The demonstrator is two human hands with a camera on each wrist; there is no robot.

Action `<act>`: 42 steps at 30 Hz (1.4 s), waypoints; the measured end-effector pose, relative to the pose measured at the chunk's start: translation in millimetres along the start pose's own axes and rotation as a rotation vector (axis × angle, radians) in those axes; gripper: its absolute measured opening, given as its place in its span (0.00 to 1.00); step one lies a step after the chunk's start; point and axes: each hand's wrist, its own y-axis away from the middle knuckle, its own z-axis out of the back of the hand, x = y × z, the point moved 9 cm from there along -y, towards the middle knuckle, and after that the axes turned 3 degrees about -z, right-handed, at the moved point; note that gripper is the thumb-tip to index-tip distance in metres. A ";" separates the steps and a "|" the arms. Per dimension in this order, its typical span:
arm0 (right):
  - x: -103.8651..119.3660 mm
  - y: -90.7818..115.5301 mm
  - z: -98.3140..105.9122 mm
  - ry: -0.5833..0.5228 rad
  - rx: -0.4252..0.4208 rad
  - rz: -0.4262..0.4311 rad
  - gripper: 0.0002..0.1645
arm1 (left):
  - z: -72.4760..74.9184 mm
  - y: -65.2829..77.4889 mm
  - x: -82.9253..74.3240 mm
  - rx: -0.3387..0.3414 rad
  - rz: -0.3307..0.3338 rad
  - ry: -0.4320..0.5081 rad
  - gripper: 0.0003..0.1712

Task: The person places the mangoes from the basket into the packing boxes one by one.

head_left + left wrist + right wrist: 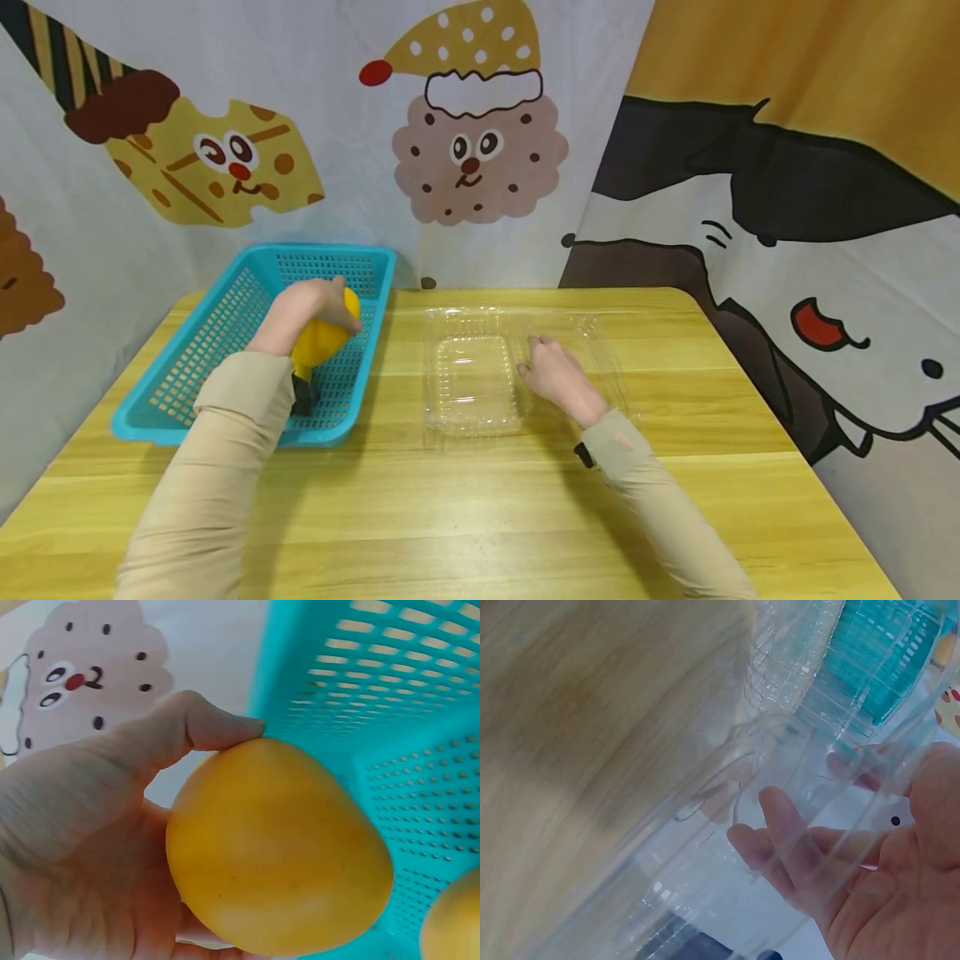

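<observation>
My left hand (pixel 307 308) grips a smooth yellow-orange mango (pixel 277 847), held over the blue-green plastic basket (pixel 378 333). Its thumb presses one end of the fruit, and other fingers reach round the far side. Part of a second mango (pixel 454 922) shows inside the basket, mostly cut off by the left wrist view's edge. A clear plastic clamshell box (pixel 476 383) lies unfolded on the table, its lid to the right. At the seam between base and lid is my right hand (pixel 558 379), fingers loosely bent, touching or just over the plastic; no pinch shows.
The wooden table (pixel 465 517) carries the basket at the left and the box near its middle. A cloth with cartoon drawings (pixel 480 250) hangs directly behind the table's back edge.
</observation>
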 end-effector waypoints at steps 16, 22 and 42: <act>2.4 0.2 -1.0 0.000 0.003 -0.022 0.38 | 17.7 3.6 -55.1 -0.101 -0.062 0.001 0.54; 1.5 0.9 -1.1 -0.012 0.000 -0.026 0.38 | 14.7 -6.9 -83.2 -0.109 -0.105 0.065 0.55; 1.7 0.7 1.7 0.024 -0.022 -0.015 0.36 | -37.1 -58.5 -156.4 -0.142 -0.207 0.190 0.47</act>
